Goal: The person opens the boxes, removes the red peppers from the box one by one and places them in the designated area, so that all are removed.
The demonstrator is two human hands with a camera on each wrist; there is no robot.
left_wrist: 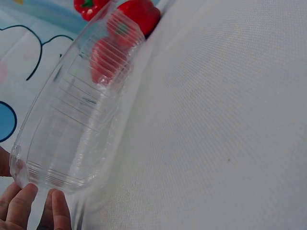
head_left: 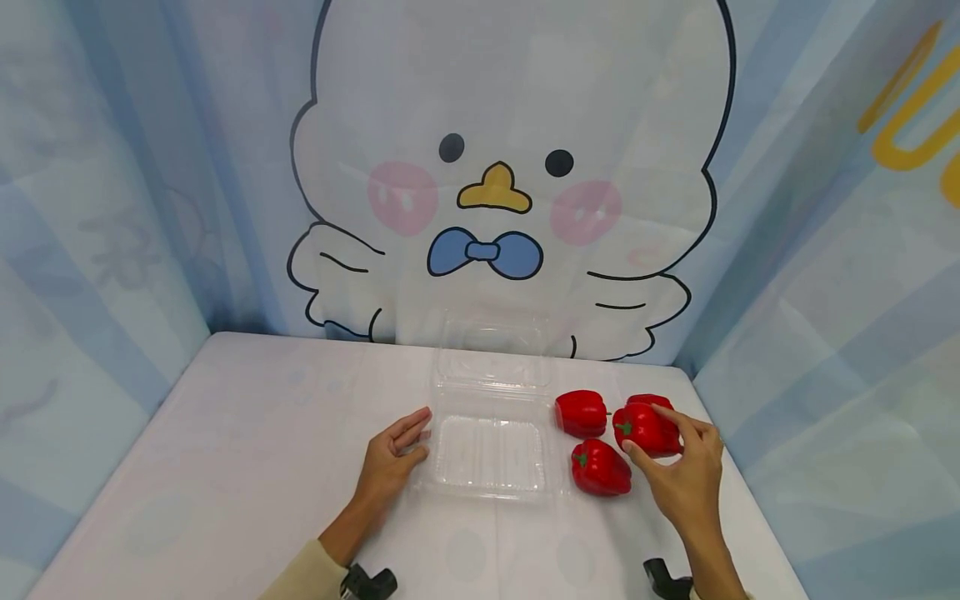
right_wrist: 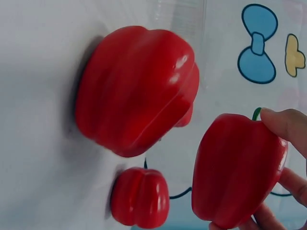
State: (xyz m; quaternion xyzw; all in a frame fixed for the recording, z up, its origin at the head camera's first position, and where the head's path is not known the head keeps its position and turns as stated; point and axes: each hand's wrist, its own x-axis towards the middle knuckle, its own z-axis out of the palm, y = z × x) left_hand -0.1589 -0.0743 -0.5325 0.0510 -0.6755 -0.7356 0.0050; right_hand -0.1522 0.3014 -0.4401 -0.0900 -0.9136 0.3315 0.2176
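Observation:
My right hand [head_left: 690, 475] grips a red bell pepper [head_left: 643, 428] between thumb and fingers, its green stem by the thumb. In the right wrist view this held pepper [right_wrist: 235, 167] hangs apart from the tabletop. Another red pepper [head_left: 651, 400] is partly hidden behind it. Two more, a front pepper [head_left: 600, 468] and a rear pepper [head_left: 581, 414], lie just right of a clear plastic clamshell container [head_left: 491, 454]. The container's lid [head_left: 493, 354] is tipped back. At its left side my left hand [head_left: 393, 454] touches the wall with nearly straight fingers [left_wrist: 21, 206].
A white cloth [head_left: 262, 467] covers the table. Behind it hangs a curtain [head_left: 525, 92] with a printed cartoon bird, and further blue and white curtains [head_left: 855, 350] enclose the sides. A dark wrist mount [head_left: 367, 583] sits on the left forearm.

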